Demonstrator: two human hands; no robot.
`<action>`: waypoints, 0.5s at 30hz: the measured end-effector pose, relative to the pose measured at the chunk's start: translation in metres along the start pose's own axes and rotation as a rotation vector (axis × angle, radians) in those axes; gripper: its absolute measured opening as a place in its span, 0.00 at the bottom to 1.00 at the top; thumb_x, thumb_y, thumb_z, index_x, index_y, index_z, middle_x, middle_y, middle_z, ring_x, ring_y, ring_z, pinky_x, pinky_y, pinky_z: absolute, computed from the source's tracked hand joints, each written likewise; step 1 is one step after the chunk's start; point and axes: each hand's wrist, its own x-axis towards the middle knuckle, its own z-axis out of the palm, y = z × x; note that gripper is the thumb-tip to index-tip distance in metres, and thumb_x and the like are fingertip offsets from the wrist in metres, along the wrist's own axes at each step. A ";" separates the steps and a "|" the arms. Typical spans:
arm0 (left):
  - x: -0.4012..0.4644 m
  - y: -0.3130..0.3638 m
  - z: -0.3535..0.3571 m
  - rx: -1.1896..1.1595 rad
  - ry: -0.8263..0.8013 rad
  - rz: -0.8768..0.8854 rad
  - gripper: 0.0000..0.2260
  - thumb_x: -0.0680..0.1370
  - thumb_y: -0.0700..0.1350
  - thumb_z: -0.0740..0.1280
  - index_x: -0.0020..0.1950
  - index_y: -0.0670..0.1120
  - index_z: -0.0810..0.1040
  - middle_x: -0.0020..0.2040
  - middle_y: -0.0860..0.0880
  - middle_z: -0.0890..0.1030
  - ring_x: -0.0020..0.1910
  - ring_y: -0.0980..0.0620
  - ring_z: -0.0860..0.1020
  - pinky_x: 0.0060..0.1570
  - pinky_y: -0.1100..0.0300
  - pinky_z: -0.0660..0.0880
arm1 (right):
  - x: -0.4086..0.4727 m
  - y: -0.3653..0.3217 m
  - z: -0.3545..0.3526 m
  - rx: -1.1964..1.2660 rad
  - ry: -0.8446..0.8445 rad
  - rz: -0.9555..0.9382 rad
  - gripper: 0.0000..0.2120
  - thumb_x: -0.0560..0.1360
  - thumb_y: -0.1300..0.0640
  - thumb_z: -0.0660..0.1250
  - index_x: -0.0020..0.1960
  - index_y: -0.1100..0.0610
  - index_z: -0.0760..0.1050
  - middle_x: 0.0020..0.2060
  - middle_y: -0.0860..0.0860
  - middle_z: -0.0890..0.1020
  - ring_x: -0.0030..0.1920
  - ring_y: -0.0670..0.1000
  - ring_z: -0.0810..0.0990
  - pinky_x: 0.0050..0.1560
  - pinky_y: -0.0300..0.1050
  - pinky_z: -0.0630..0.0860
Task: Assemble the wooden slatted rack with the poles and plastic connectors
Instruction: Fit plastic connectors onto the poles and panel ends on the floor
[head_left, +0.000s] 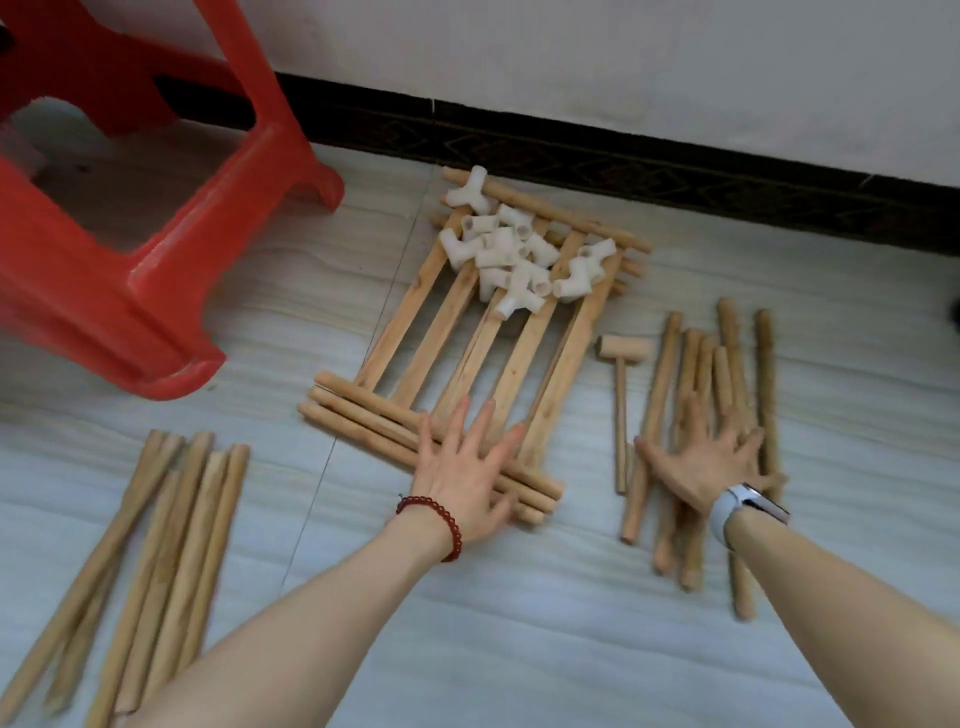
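A stack of wooden slatted panels (441, 332) lies on the floor in the middle. Several white plastic connectors (511, 254) are piled on its far end. My left hand (465, 467) lies flat with spread fingers on the near end rods of the stack. My right hand (709, 457) is spread flat over a bundle of short wooden poles (696, 374) to the right. A bundle of long poles (156, 545) lies at the lower left. A small wooden mallet (622, 374) lies between the panels and the short poles.
A red plastic stool (119, 234) stands at the upper left on the pale tiled floor (519, 623). A white wall with a dark patterned skirting (623, 156) runs along the back.
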 end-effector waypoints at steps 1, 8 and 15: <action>0.010 0.011 0.001 0.002 -0.028 0.004 0.34 0.76 0.62 0.55 0.75 0.59 0.38 0.76 0.47 0.35 0.74 0.43 0.34 0.67 0.36 0.33 | 0.006 0.004 0.003 0.052 -0.016 0.020 0.40 0.71 0.29 0.56 0.75 0.39 0.42 0.76 0.51 0.40 0.74 0.61 0.37 0.65 0.75 0.44; 0.045 0.045 0.012 -0.118 -0.119 -0.288 0.38 0.74 0.66 0.54 0.76 0.54 0.39 0.74 0.45 0.29 0.74 0.42 0.35 0.68 0.42 0.32 | 0.029 0.062 0.011 0.026 0.138 0.058 0.31 0.75 0.35 0.49 0.75 0.40 0.45 0.76 0.49 0.46 0.74 0.58 0.44 0.65 0.65 0.57; 0.039 0.050 0.009 -0.108 -0.120 -0.284 0.35 0.74 0.61 0.57 0.76 0.56 0.45 0.75 0.45 0.32 0.75 0.42 0.41 0.71 0.45 0.40 | 0.014 0.113 0.014 0.001 0.102 0.137 0.30 0.78 0.39 0.48 0.76 0.42 0.42 0.77 0.50 0.42 0.74 0.62 0.45 0.69 0.63 0.54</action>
